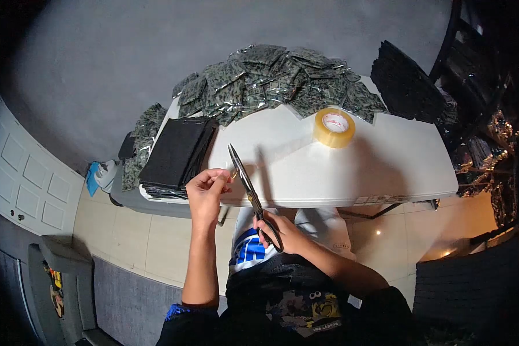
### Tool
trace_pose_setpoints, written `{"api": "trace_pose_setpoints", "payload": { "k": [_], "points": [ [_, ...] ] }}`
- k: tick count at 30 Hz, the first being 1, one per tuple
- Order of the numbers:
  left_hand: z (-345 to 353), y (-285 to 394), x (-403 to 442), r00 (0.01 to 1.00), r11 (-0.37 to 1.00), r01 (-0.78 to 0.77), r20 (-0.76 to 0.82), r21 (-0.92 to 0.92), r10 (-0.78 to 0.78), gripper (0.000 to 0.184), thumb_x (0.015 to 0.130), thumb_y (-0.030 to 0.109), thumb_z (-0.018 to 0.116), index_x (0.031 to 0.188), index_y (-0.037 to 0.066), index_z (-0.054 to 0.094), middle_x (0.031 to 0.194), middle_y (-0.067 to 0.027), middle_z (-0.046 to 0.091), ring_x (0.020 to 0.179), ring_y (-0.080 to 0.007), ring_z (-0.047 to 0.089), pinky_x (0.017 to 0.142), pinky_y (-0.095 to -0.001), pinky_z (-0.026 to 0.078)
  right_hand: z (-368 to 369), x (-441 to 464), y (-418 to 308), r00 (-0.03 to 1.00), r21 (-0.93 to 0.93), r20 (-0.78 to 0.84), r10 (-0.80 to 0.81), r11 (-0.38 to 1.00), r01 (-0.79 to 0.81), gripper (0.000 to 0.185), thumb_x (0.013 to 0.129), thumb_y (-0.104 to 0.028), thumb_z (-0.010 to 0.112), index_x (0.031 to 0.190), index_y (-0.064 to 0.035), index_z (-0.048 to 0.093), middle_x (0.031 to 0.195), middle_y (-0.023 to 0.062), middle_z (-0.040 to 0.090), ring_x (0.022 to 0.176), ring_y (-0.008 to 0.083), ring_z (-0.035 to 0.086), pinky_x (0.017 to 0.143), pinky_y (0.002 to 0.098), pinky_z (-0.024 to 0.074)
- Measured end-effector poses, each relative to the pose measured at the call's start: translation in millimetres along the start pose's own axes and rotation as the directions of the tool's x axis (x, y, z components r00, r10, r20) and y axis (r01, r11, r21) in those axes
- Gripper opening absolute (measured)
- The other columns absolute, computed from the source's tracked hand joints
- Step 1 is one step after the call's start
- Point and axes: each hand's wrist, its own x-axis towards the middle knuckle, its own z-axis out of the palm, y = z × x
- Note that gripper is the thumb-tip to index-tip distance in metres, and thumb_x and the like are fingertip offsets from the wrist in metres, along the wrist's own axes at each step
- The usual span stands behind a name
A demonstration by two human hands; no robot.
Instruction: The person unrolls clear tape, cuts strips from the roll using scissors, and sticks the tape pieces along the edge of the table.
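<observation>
In the head view, the left hand (209, 188) pinches what looks like the end of a clear strip (287, 151). The strip runs back to the roll (324, 136), which lies on the counter (412, 164). The right hand (278, 232) grips the scissors (249, 190) by the handles, and the blades are just beside the left fingertips.

To cut well, I think the strip should be pulled tight and flat so it does not fold or stick to itself. The blades should go straight across it, and the left fingers should keep well back from them.

Now the count: two hands, one pair of scissors, one roll, one strip and one counter. There is one black stack (176, 151) on the left and one black pile (406, 81) on the right. The green packs (254, 81) overlap too much to count.
</observation>
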Motion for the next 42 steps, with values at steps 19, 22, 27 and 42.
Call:
{"api": "trace_pose_setpoints", "payload": {
  "k": [19,22,27,42],
  "points": [
    [-5.0,-4.2,-1.9,0.995,0.984,0.098,0.009,-0.149,-0.098,0.041,0.105,0.03,0.059,0.142,0.011,0.058,0.13,-0.0076,0.066,0.11,-0.0192,0.066,0.088,-0.0381,0.057,-3.2,0.8,4.7,0.998,0.056,-0.049,0.04,0.998,-0.037,0.03,0.112,-0.032,0.054,0.113,-0.0028,0.058,0.077,0.0043,0.062,0.06,0.0131,0.063,0.056,0.0299,0.0524],
    [8.3,-5.2,-3.0,0.98,0.941,0.19,0.105,-0.28,-0.166,0.055,0.104,0.038,0.059,0.152,0.015,0.05,0.137,-0.0104,0.063,0.118,-0.0239,0.064,0.097,-0.0409,0.055,-3.5,-1.1,-0.2,0.996,0.065,-0.059,0.073,0.996,-0.069,0.03,0.112,-0.033,0.054,0.112,-0.0026,0.058,0.077,0.0043,0.062,0.06,0.0133,0.063,0.057,0.0298,0.0524],
    [17.2,-7.5,-8.2,0.962,0.861,0.24,0.227,-0.449,-0.15,0.059,0.102,0.044,0.059,0.153,0.015,0.049,0.131,-0.0137,0.064,0.121,-0.025,0.063,0.1,-0.0391,0.054,-3.6,-1.1,-1.1,0.993,0.036,-0.054,0.106,0.994,-0.105,0.031,0.112,-0.033,0.054,0.112,-0.0026,0.058,0.077,0.004,0.062,0.061,0.013,0.063,0.058,0.0299,0.0524],
    [21.4,-6.6,-1.4,0.952,0.806,0.258,0.284,-0.533,-0.117,0.056,0.105,0.039,0.052,0.153,0.009,0.046,0.129,-0.0284,0.067,0.115,-0.031,0.067,0.101,-0.0446,0.054,-13.7,-14.3,-20.8,0.978,-0.041,0.207,-0.011,0.999,0.019,0.04,0.115,-0.044,0.04,0.126,-0.0083,0.054,0.084,0.0038,0.061,0.078,0.0136,0.064,0.071,0.0297,0.0503]
  ]
}}
